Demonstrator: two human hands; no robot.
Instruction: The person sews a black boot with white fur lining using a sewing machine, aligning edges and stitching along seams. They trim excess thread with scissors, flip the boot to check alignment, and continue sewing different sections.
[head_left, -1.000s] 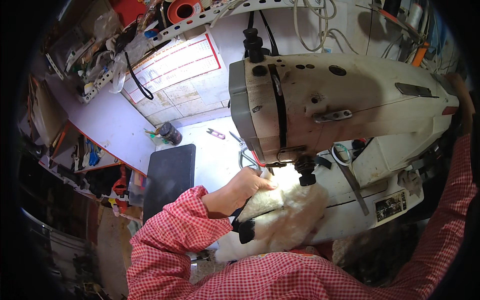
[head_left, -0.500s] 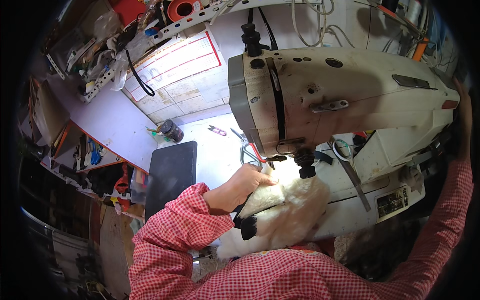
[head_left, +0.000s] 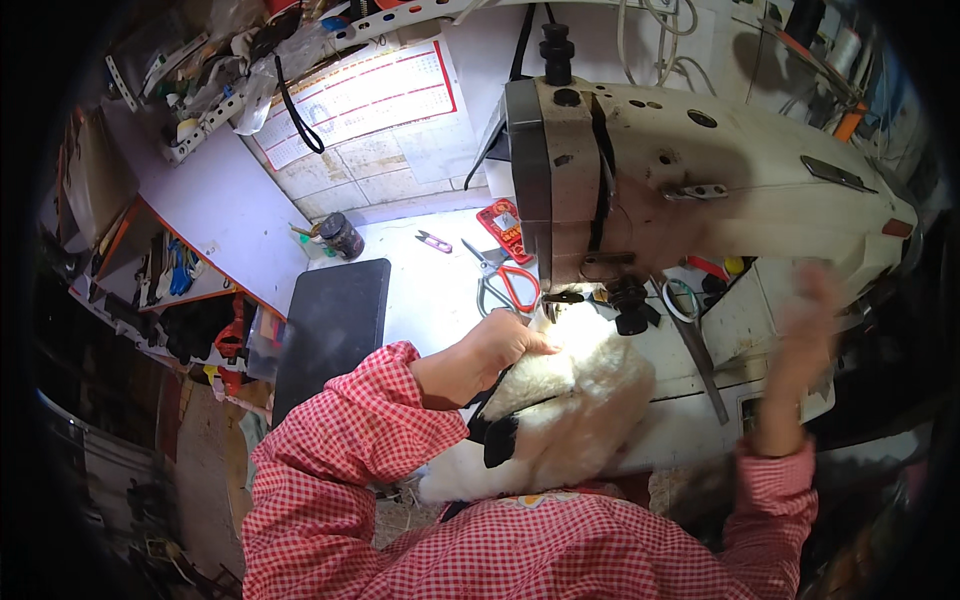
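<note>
White worktable in cluttered workshop.

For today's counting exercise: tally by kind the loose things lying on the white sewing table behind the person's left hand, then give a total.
Scissors: 1
Small purple thread snips: 1
Dark jar: 1
Black mat: 1
Red flat packet: 1
Total: 5
The left hand presses on white fleecy fabric; neither is counted.
</note>
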